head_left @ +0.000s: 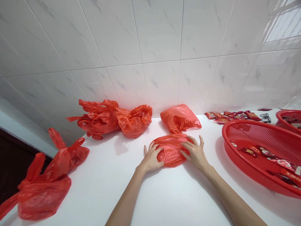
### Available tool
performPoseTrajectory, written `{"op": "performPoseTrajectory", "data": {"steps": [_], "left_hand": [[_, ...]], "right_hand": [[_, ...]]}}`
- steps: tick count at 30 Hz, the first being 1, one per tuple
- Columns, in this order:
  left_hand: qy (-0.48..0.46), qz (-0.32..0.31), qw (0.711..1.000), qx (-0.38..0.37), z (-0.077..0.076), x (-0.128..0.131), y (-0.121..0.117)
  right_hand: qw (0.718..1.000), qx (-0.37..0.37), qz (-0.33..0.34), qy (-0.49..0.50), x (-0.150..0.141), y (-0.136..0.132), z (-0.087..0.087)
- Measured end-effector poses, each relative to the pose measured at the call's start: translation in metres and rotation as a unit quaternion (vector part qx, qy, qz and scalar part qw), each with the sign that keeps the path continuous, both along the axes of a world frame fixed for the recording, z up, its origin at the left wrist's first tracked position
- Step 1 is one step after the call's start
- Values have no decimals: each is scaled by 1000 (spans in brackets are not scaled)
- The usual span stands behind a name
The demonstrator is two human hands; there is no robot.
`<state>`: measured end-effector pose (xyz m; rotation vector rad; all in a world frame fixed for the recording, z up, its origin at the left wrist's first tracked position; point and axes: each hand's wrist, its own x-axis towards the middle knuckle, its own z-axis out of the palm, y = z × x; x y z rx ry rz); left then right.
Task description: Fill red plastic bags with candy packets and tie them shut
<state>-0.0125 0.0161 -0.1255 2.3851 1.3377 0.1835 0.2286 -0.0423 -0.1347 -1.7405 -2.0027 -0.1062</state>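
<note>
A crumpled red plastic bag (172,150) lies on the white table between my two hands. My left hand (151,159) is at its left side, fingers curled over the edge and thumb toward the near side. On the right side my right hand (194,151) has bent fingertips on the plastic, with one finger raised off it. Both hands hold the bag by its sides; whether anything is inside I cannot tell. Just behind it, another red plastic bag (181,117) rests near the wall.
Red bags (101,121) stand bunched at the back left, and tied red bags (43,196) sit along the left edge. A red plastic basket (246,166) with several wrapped snacks is at the right. Small red packets (221,120) lie by the tiled wall (162,78), near another basket (285,125).
</note>
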Motion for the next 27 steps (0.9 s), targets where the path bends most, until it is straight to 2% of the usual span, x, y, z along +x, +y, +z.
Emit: {"op": "performPoseTrajectory", "data": {"steps": [3, 7, 10, 13, 17, 21, 25, 27], "left_hand": [[11, -9, 1000, -12, 3, 2, -3], [33, 16, 999, -21, 8, 2, -2], [32, 35, 999, -9, 9, 2, -2], [26, 37, 999, -4, 8, 4, -3], [-20, 40, 998, 32, 6, 9, -6], [-82, 36, 994, 68, 3, 10, -5], [-66, 2, 997, 36, 0, 6, -3], [-50, -12, 999, 14, 0, 4, -2]], "right_hand": [[993, -114, -11, -26, -2, 3, -1], [968, -245, -51, -33, 3, 2, 2], [952, -294, -81, -33, 7, -1, 7], [945, -319, -72, -21, 9, -3, 11], [950, -310, -41, -8, 9, -7, 12], [972, -233, -18, -14, 9, -7, 6], [989, -144, -18, 2, 7, -2, -1], [991, -134, -9, 7, 6, 0, -2]]}}
